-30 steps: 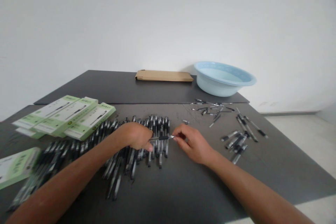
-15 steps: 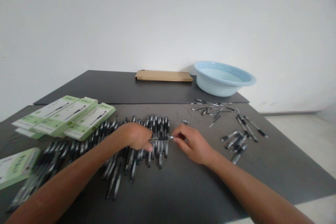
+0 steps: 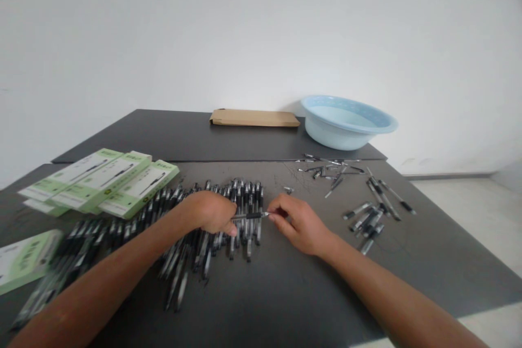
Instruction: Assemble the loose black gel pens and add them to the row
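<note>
My left hand [image 3: 212, 211] is closed round the barrel of a black-and-clear pen [image 3: 249, 216], held level just above a heap of like pens [image 3: 204, 228] on the dark table [image 3: 285, 293]. My right hand [image 3: 299, 223] pinches the pen's metal tip end with thumb and fingers. The two hands face each other across the pen, a little above the heap's right edge.
Green-and-white pen boxes [image 3: 101, 180] lie at the left, another [image 3: 24, 258] at the near left edge. Loose pen parts [image 3: 369, 212] and thin refills [image 3: 326, 166] are scattered at the right. A light blue basin [image 3: 346, 121] and a brown envelope [image 3: 255, 117] sit at the back.
</note>
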Demonstrator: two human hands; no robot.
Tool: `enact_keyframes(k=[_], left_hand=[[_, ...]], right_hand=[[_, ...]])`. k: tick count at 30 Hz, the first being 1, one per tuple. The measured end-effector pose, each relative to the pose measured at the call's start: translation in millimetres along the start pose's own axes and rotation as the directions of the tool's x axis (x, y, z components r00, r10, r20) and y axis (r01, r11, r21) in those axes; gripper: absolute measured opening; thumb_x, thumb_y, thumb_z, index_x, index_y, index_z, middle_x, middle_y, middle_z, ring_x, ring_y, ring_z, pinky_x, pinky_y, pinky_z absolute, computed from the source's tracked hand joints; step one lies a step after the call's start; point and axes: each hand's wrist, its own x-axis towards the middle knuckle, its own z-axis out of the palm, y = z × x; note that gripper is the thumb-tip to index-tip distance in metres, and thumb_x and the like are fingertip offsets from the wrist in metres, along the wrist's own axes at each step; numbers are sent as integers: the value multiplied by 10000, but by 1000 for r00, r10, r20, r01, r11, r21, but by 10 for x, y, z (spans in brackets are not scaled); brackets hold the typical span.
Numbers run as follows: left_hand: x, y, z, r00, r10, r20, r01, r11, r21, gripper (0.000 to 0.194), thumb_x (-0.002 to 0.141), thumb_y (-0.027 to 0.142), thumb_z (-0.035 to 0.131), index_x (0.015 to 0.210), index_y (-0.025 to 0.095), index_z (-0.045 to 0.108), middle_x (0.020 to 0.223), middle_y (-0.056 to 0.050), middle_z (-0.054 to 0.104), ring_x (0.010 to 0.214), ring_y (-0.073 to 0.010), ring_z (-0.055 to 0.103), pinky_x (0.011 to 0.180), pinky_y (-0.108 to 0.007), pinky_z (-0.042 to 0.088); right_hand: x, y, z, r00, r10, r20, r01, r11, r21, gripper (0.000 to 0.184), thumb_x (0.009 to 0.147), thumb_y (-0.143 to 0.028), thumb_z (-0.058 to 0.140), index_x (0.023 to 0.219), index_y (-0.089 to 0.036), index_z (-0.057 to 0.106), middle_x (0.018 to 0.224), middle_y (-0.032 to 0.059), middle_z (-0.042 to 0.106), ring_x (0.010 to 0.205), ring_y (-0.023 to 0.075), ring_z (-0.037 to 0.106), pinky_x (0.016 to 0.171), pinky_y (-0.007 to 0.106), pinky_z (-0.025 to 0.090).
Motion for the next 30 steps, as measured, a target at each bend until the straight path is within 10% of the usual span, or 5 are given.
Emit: enact_keyframes(k=[30], left_hand=[[18,-11,16,1000,6,-3,-6,1000,-13,465,860,420,521,1224,136,576,1083,-189,679,936,-313,637,717,-346,476]], right_hand=[[-21,0,-10,1000,-5,16,6,1000,-21,98,854,-159,525,941,-192,495,829,25,572,724,142,517,677,261,407]])
